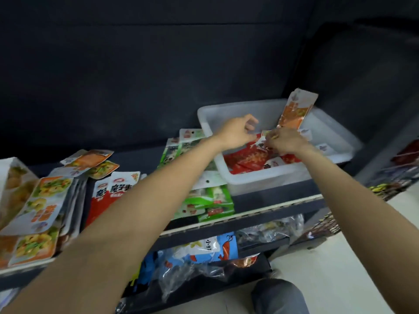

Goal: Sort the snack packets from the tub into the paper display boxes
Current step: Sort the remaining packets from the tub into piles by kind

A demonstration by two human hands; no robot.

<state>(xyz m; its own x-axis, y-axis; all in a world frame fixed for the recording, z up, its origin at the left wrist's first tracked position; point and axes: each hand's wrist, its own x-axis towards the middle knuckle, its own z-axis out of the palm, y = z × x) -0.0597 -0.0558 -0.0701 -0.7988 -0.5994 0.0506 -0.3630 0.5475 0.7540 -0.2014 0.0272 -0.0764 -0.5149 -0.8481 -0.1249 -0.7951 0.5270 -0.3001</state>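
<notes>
An orange packet is held upright, long axis vertical, by the right hand over the tub; the left hand, loosely curled and empty, is nearer the boxes.

A: What sits below the top shelf?
B: A lower shelf holding a blue-and-white bag with a red cartoon figure, beside crumpled clear plastic bags.
A: And around it?
B: A dark wall behind, pale floor at the right, a grey trouser knee below.
</notes>
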